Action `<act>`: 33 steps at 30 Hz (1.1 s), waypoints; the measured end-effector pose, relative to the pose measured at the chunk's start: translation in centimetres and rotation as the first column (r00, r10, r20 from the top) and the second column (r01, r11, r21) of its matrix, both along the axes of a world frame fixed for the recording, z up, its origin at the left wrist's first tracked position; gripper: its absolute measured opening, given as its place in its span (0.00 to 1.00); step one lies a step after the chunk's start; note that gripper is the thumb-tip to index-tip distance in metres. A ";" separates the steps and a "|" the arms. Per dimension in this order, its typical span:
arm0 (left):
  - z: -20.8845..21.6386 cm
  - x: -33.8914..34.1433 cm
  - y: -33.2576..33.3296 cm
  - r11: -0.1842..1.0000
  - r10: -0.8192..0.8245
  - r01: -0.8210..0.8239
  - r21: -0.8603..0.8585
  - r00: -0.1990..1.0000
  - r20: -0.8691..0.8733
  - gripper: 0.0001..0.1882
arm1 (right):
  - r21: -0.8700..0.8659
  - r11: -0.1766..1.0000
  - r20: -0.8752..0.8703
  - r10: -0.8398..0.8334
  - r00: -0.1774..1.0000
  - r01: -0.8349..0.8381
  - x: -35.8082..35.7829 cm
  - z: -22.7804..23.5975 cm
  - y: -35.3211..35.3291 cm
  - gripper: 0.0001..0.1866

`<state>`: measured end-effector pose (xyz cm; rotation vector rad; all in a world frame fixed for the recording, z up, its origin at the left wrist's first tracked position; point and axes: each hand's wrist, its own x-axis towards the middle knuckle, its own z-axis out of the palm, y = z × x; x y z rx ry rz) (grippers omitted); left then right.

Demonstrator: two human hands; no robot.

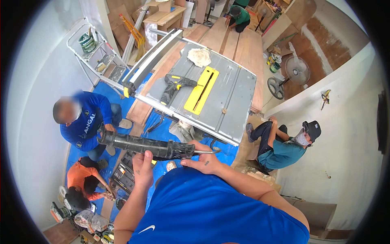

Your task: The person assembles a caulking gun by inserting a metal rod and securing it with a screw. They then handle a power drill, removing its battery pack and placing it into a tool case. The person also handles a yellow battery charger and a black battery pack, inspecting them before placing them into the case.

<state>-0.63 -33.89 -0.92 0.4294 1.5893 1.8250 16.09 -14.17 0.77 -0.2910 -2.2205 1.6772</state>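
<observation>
Head view: hands (206, 162) partly behind black tube (156, 147)

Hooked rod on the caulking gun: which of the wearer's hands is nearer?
Right: the right hand holds the caulking gun beside the hooked rod; the left hand is farther along the barrel.

One table saw (239, 77), one drill (174, 82) and one cloth (199, 57) atop it, one caulking gun (142, 147) before it, one stepladder (100, 49) and two co-workers (88, 116) to its left, one co-worker (286, 152) to its right
</observation>
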 end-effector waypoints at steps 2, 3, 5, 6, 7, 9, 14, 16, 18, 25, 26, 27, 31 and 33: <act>0.7 0.9 1.1 0.996 0.065 -0.066 0.068 0.998 0.020 0.28 | 0.040 0.999 0.030 0.012 0.999 -0.013 -0.1 -0.1 0.3 0.24; 1.1 1.0 1.6 0.993 0.080 -0.081 0.087 0.997 0.010 0.27 | 0.028 1.000 0.021 0.006 1.000 -0.007 -0.3 0.0 0.3 0.24; 0.4 0.4 1.8 0.994 0.075 -0.071 0.085 0.996 -0.043 0.26 | 0.003 1.000 0.005 0.011 1.000 -0.011 -0.9 0.5 0.1 0.25; -0.3 -0.1 1.2 0.998 0.052 -0.048 0.047 0.995 -0.085 0.25 | 0.058 0.998 0.030 -0.001 1.000 -0.001 -1.0 0.8 -0.2 0.24; -0.6 -0.2 0.5 1.000 0.018 -0.016 0.018 0.991 -0.129 0.25 | 0.114 0.993 0.054 -0.009 0.999 0.003 -0.9 1.3 0.1 0.24; 1.6 0.5 0.2 1.000 -0.024 0.024 -0.001 0.983 -0.180 0.23 | 0.103 0.995 -0.011 -0.010 1.000 0.011 -0.7 0.7 0.0 0.25; 3.3 0.9 0.7 0.997 -0.068 0.071 0.026 0.993 -0.098 0.22 | -0.065 0.996 0.071 -0.059 0.996 0.064 -0.1 0.0 -0.9 0.29; 4.6 1.2 0.5 0.997 -0.077 0.077 -0.002 0.994 -0.071 0.23 | -0.044 0.998 0.052 -0.049 0.997 0.051 0.1 -0.4 -1.3 0.29; 4.3 2.0 0.7 0.999 -0.013 0.016 0.044 0.998 -0.066 0.23 | -0.061 0.998 0.065 -0.026 0.998 0.030 0.1 -0.1 -1.5 0.29; 3.0 2.5 0.2 0.990 0.093 -0.090 0.110 0.995 -0.024 0.21 | 0.024 1.000 0.170 0.015 0.985 -0.019 -0.1 0.9 -1.7 0.32; 3.3 2.7 0.6 0.968 0.112 -0.120 0.221 0.992 0.052 0.20 | 0.217 0.974 0.174 0.033 0.984 -0.071 -0.3 0.7 -1.2 0.33; 4.0 2.9 0.8 0.947 0.143 -0.161 0.277 0.986 0.084 0.22 | 0.267 0.958 0.171 0.064 0.983 -0.108 -1.0 2.4 -1.5 0.32; 4.6 2.9 0.8 0.901 0.087 -0.143 0.410 0.985 0.151 0.25 | 0.089 0.980 0.017 0.176 0.984 -0.177 -1.4 1.6 -1.5 0.29; 5.0 2.7 0.7 0.902 0.080 -0.149 0.405 0.980 0.182 0.24 | 0.113 0.981 0.041 0.156 0.987 -0.159 -1.1 1.5 -1.7 0.29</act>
